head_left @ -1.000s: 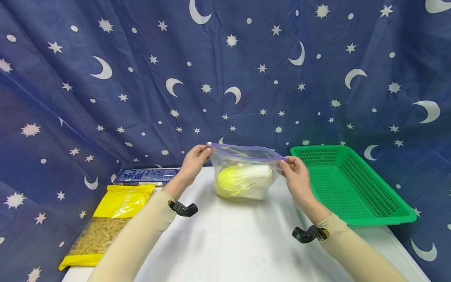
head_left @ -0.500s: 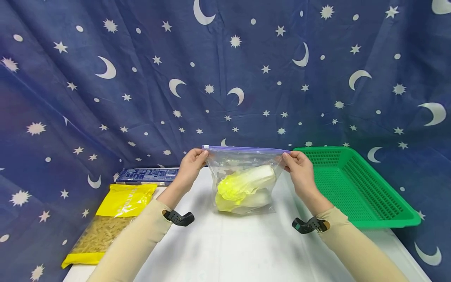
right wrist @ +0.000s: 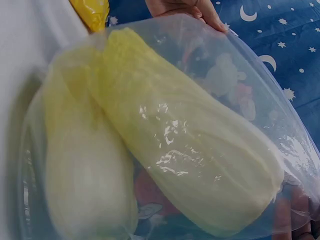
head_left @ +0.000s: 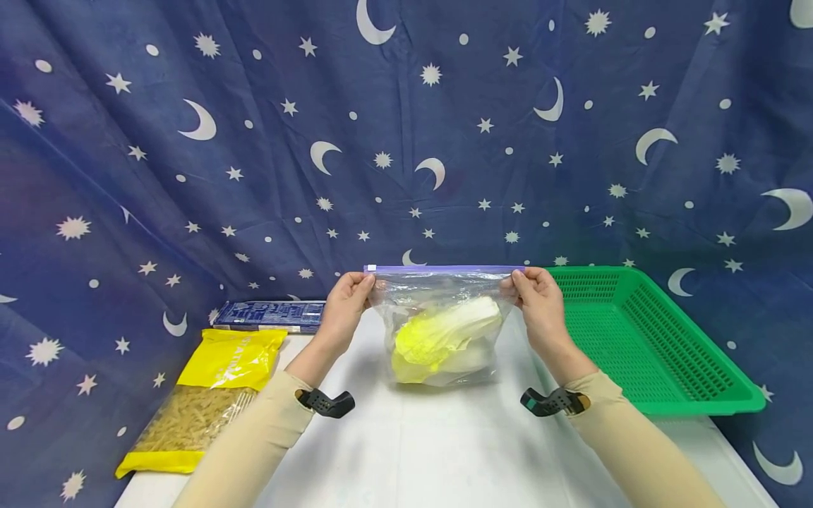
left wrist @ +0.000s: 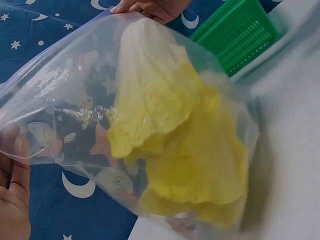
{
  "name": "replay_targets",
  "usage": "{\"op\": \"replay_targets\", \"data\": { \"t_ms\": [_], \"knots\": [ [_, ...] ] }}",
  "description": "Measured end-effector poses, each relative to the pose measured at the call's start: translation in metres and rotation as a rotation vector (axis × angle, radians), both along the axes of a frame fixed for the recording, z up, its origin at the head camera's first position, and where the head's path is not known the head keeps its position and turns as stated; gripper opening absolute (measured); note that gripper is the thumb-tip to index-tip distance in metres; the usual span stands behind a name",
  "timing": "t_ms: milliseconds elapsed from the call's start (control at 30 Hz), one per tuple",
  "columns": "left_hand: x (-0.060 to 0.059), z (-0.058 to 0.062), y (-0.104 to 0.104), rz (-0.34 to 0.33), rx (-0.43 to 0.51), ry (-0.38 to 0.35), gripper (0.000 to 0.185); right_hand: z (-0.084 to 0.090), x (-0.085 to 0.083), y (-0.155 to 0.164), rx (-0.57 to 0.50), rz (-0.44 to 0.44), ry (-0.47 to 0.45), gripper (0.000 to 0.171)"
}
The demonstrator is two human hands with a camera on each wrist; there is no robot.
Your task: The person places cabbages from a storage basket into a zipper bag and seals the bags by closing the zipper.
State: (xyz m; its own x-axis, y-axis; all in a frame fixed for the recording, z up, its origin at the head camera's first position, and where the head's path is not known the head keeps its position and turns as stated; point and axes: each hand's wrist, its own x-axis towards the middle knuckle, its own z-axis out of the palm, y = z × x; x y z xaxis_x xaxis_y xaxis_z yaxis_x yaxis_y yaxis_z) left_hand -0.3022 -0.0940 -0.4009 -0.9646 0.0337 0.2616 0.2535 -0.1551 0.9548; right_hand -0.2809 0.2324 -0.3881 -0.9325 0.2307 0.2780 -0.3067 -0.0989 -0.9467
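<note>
One white table (head_left: 444, 451) — starry backdrop (head_left: 254, 141)

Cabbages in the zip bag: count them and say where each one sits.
2. One cabbage lies slantwise on top inside the zip bag, which the left hand and right hand pinch at its top corners; the other cabbage lies beneath it. The bag is see-through, so hardly any more hide.

Head view: bright, even light from above, sharp focus, soft shadow under the bag (head_left: 442, 321) on the white tabletop (head_left: 444, 444); backdrop bows at the edges from wide-angle distortion. Wrist views: close range, bag plastic shows small glare spots, cabbage (right wrist: 185, 150) slightly soft. Basket (left wrist: 235, 35) and tabletop behind are blurred.
</note>
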Motion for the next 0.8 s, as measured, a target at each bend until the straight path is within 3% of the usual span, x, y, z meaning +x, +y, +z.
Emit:
{"op": "replay_targets", "data": {
  "t_ms": [233, 533, 800],
  "knots": [
    [0.0035, -0.0062, 0.0002, -0.01, 0.069, -0.007, 0.009, 0.0003, -0.0008, -0.0045, -0.047, -0.028, 0.005, 0.01],
    [0.0044, -0.0055, 0.0009, -0.003, 0.077, -0.021, 0.007, 0.0005, -0.0008, -0.0053, -0.065, -0.04, 0.0, 0.01],
    [0.0031, -0.0051, 0.0002, -0.004, 0.049, -0.075, 0.016, -0.0033, -0.002, -0.0016, 0.017, -0.022, -0.084, 0.018]
  ]
}}
